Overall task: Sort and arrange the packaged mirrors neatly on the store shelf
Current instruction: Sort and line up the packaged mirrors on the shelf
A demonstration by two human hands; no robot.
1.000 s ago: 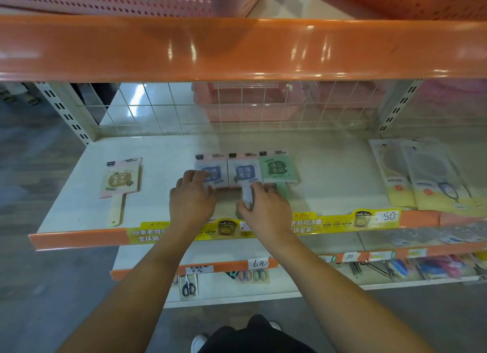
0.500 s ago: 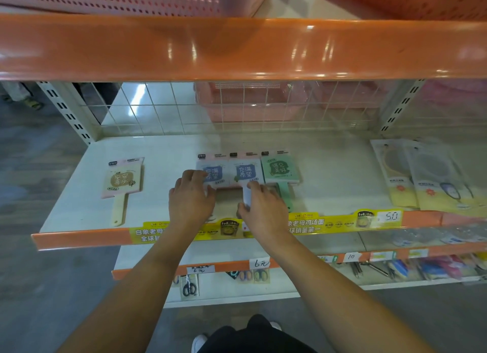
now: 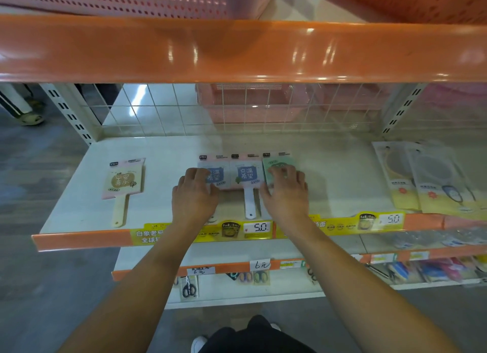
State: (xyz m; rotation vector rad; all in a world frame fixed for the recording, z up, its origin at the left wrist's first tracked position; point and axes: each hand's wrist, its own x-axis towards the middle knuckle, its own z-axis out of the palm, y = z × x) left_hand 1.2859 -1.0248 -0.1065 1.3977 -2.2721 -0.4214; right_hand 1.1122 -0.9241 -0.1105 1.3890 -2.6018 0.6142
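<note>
On the white metal store shelf [image 3: 329, 173] with its orange front lip, three packaged hand mirrors lie flat in a row, cards touching edge to edge, handles pointing toward the person. The left hand [image 3: 195, 194] rests palm down on the leftmost blue-printed packaged mirror [image 3: 217, 174], its grip spread with fingers laid flat over the card's left half. The middle blue-printed packaged mirror with a white handle [image 3: 246, 177] lies uncovered between the two hands. The right hand [image 3: 286, 192] lies on the green packaged mirror [image 3: 279, 160] at the right end of the row, fingers slightly bent over the card; whether the thumb hooks the card's near edge is hard to tell from here. Well apart to the left, a pink-carded mirror with a cream handle [image 3: 123, 184] lies alone, tilted a little. At the shelf's right end sit overlapping yellow-and-clear pouches of round mirrors [image 3: 432, 178]. A yellow price strip [image 3: 259, 227] reading 5.0 runs along the lip.
</note>
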